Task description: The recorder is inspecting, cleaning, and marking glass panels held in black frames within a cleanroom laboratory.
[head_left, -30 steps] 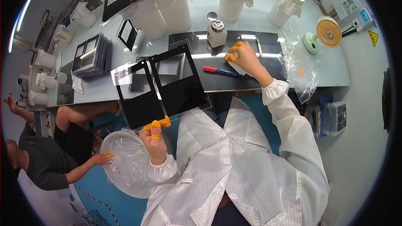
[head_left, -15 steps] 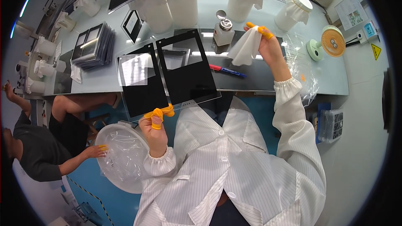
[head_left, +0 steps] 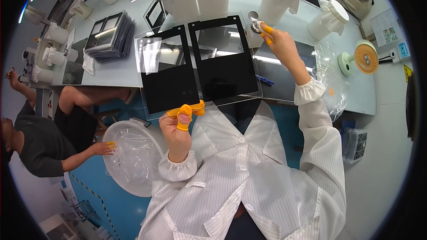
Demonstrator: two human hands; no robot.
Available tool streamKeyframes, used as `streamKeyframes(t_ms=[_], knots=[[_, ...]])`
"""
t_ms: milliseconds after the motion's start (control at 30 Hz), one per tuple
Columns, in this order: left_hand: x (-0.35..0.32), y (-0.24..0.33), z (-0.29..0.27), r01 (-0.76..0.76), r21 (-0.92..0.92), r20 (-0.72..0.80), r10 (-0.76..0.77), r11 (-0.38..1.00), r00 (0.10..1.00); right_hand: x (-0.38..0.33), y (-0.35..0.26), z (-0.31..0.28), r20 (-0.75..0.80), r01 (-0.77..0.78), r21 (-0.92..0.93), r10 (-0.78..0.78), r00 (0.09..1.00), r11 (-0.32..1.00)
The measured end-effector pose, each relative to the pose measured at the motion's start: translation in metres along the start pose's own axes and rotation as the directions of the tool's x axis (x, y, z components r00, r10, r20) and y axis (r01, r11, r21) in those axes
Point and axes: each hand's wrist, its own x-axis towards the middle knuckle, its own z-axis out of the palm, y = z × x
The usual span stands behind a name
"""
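Note:
My left hand (head_left: 176,134), with yellow finger cots on its fingers, pinches the lower edge of a clear panel (head_left: 195,100). Two black frame shapes with window openings, the left one (head_left: 171,91) and the right one (head_left: 224,73), lie side by side on this panel, which is tilted above the table edge. My right hand (head_left: 281,46), also in yellow cots, has its fingers closed at the metal top of a dispenser bottle (head_left: 254,40), whose lid (head_left: 253,16) stands flipped up. Only a scrap of white cloth (head_left: 260,25) shows at those fingers. A blue pen (head_left: 265,80) lies partly behind the panel.
A stack of similar panels (head_left: 109,38) sits on the table at left. White cloth-covered containers, one at right (head_left: 327,20), prop up more panels at the back. A small fan (head_left: 365,59) and clear plastic film (head_left: 331,78) are at right. Beside a white tub (head_left: 155,135), a co-worker's hand (head_left: 103,148) rests.
My right hand has brought the cloth over to the bottle's top, and the cloth is now mostly hidden. The panel in my left hand has risen slightly. The view has shifted a little.

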Motion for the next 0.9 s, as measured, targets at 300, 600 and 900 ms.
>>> streamKeyframes(t_ms=[300,600,900], knots=[[0.004,0.003,0.017,0.097,0.065,-0.039,-0.095,0.993,0.995,-0.062,-0.046,-0.075,0.111,0.106,0.659,-0.236,0.966,0.744],[0.012,0.004,0.045,0.015,0.064,-0.024,-0.013,0.998,1.0,-0.118,-0.079,-0.107,0.404,0.443,0.43,-0.606,0.685,0.787],[0.007,0.007,0.049,0.044,0.038,0.046,-0.046,0.998,0.998,-0.144,-0.054,-0.114,0.247,0.289,0.482,-0.445,0.861,0.827]])
